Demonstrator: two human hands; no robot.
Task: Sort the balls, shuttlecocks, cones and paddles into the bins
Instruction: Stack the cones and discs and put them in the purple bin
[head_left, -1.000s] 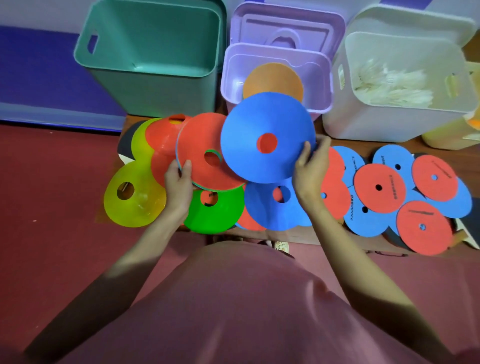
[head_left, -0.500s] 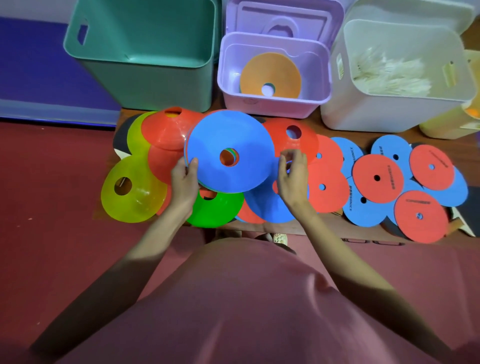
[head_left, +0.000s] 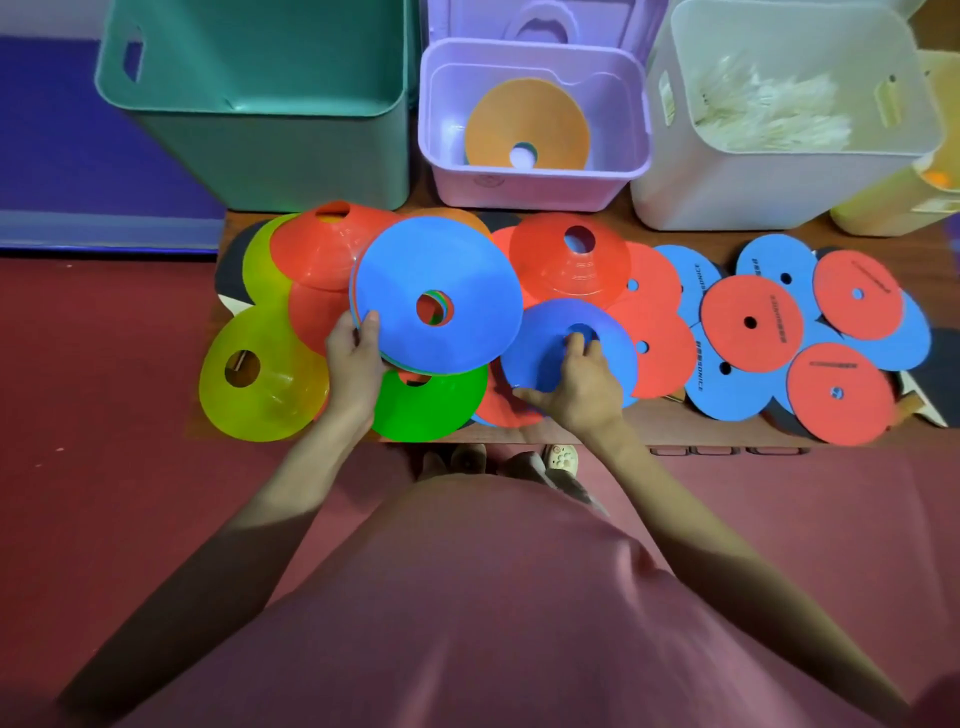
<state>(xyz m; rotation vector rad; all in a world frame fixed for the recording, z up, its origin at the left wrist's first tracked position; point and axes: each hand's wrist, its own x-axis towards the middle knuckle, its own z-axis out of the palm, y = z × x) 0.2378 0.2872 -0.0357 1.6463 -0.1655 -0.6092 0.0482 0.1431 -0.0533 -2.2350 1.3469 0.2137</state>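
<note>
At mid-surface your left hand (head_left: 354, 358) pinches the rim of a blue-topped cone stack (head_left: 439, 293), while your right hand (head_left: 576, 382) hooks the centre hole of a loose blue cone (head_left: 569, 345). They look light, thin and flexible; hold by rim or hole.

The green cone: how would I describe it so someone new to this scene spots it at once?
Start at the teal bin at the back left and come down to the heap of disc cones before it. The green cone lies at the heap's near edge, under the blue-topped cone stack held by the left hand. It is the only green one.
</note>
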